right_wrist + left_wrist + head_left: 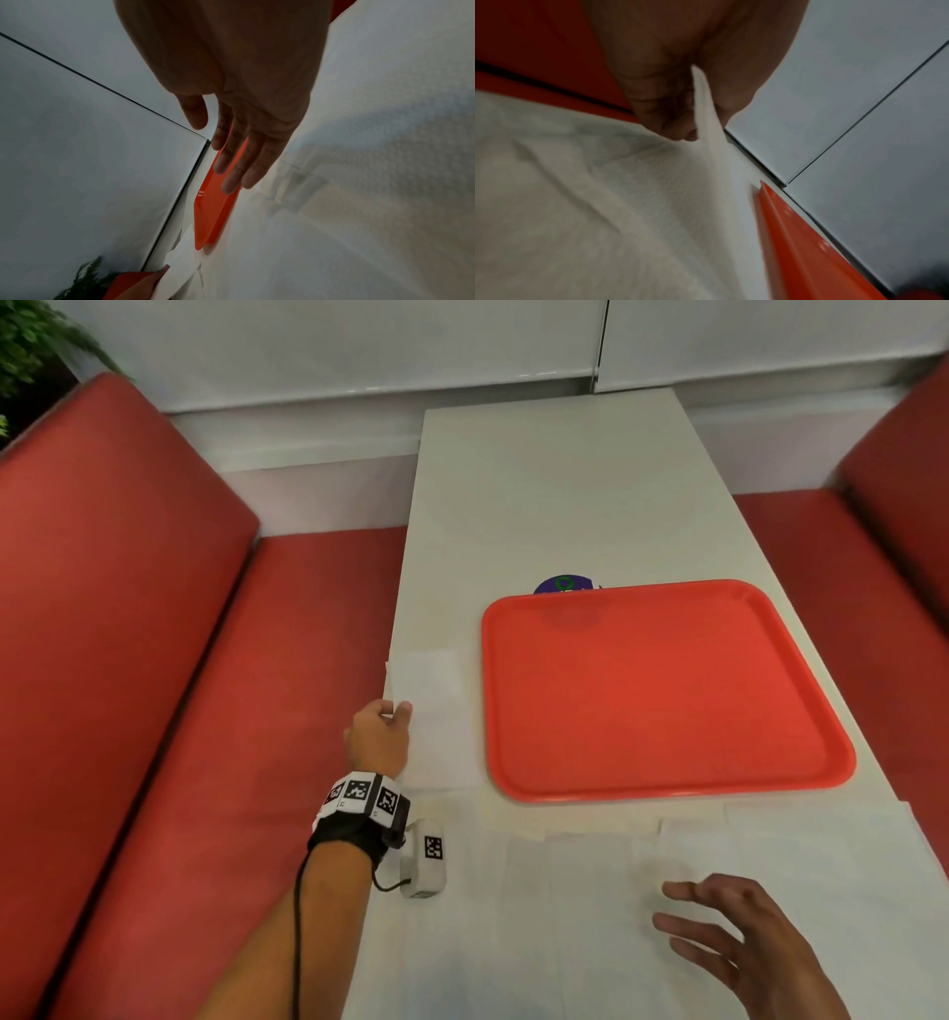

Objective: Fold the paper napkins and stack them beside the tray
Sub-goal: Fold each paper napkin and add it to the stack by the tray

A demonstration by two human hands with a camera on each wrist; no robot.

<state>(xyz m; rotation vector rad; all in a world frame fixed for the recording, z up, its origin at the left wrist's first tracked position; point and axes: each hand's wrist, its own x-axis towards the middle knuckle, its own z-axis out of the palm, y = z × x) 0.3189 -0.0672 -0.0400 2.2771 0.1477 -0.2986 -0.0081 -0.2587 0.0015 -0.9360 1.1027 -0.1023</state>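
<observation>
A red tray [662, 690] lies on the white table [554, 495]. Left of it a white folded napkin [436, 716] lies near the table's left edge. My left hand [382, 734] pinches that napkin's left edge between thumb and fingers; the left wrist view shows the napkin [706, 113] held in the pinch, with the tray's rim [795, 233] beside it. Several unfolded white napkins [590, 855] lie spread along the table's front, below the tray. My right hand [739, 937] hovers over them with fingers [231, 162] straight and spread, holding nothing.
Red bench seats [154, 618] flank the table on both sides. A purple round object [565, 584] peeks out behind the tray's far edge. A small white tagged device [425, 862] hangs by my left wrist. A green plant [31, 346] stands far left.
</observation>
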